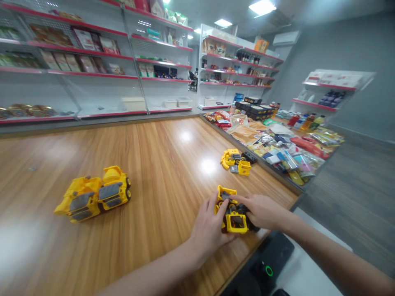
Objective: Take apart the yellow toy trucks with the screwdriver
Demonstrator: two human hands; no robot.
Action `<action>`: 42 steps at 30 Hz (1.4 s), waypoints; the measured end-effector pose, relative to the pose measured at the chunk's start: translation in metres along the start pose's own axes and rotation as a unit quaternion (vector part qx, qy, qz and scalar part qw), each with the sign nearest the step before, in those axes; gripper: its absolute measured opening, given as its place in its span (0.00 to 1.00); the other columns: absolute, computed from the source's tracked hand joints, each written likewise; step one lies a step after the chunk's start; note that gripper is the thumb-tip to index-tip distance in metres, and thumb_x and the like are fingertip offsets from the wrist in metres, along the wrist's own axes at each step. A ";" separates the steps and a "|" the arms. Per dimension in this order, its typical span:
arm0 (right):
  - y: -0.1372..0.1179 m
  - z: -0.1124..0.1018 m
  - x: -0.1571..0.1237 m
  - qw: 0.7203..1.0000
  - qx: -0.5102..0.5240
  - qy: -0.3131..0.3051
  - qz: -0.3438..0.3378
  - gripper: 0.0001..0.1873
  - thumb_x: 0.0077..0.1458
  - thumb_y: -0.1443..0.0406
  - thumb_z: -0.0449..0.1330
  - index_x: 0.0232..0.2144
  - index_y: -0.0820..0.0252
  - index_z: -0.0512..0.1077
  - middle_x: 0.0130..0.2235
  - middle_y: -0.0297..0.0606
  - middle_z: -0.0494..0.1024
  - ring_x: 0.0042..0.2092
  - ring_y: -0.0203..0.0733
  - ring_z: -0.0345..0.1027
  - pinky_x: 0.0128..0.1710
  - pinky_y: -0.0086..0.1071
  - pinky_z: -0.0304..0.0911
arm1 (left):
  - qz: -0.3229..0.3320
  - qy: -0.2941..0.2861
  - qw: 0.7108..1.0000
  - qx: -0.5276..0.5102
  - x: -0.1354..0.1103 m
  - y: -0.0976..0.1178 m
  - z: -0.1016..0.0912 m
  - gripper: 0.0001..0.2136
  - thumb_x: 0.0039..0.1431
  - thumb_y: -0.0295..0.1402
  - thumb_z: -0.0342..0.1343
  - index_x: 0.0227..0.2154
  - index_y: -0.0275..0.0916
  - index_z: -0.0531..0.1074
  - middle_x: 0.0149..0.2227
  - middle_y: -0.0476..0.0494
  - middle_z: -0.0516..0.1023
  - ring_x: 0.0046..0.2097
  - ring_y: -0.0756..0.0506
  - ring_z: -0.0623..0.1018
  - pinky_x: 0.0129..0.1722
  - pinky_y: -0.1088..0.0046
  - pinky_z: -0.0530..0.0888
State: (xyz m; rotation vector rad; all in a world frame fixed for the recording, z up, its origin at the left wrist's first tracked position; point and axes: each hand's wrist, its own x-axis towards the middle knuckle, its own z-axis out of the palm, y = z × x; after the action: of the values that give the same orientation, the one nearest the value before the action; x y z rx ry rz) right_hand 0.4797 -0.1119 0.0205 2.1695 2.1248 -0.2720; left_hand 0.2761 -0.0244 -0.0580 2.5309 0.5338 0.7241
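Near the front right edge of the wooden table, a yellow and black toy truck (237, 223) lies between my two hands. Its yellow frame faces up, with dark parts and wheels showing. My left hand (208, 224) grips it from the left, thumb and fingers along its side. From the right, my right hand (263, 210) steadies it, the index finger stretched onto a grey part near the top; its other fingers are partly hidden behind the black wheels. Just beyond lie loose yellow and grey toy parts (243, 167) in a small pile.
Two yellow toy trucks (112, 191) stand end to end on the left of the wooden table (154, 164). Beyond the right edge, packaged goods (277, 139) and bottles (308, 121) cover another surface. Shelves (92, 74) with red edges line the back.
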 end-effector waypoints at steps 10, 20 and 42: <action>0.104 0.004 -0.031 0.992 -0.013 0.019 0.127 0.31 0.56 0.69 0.54 0.62 0.49 0.63 0.50 0.41 0.78 0.49 0.50 0.74 0.47 0.36 0.62 | 0.083 0.013 0.996 -0.037 0.103 0.028 0.073 0.20 0.64 0.38 0.56 0.57 0.41 0.66 0.61 0.37 0.66 0.56 0.36 0.72 0.53 0.49 0.72; 0.162 0.016 -0.038 0.975 -0.003 0.031 0.222 0.20 0.64 0.59 0.58 0.55 0.60 0.67 0.53 0.44 0.72 0.50 0.48 0.70 0.49 0.49 0.68 | 0.182 -0.042 0.979 -0.085 0.177 0.025 0.110 0.17 0.64 0.37 0.56 0.54 0.40 0.69 0.58 0.38 0.70 0.54 0.38 0.74 0.52 0.50 0.73; 0.184 0.007 -0.029 0.964 0.006 0.022 0.266 0.17 0.64 0.61 0.58 0.53 0.61 0.69 0.52 0.43 0.72 0.48 0.47 0.71 0.47 0.45 0.70 | 0.104 -0.006 0.972 -0.212 0.202 0.005 0.108 0.17 0.64 0.36 0.56 0.54 0.40 0.68 0.57 0.38 0.71 0.53 0.38 0.75 0.50 0.51 0.74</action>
State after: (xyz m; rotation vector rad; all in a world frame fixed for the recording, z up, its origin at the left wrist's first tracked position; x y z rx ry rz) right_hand 0.6621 -0.1465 0.0085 2.6580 1.4690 -0.1894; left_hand 0.4979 0.0331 -0.0580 2.2032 0.0896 0.7991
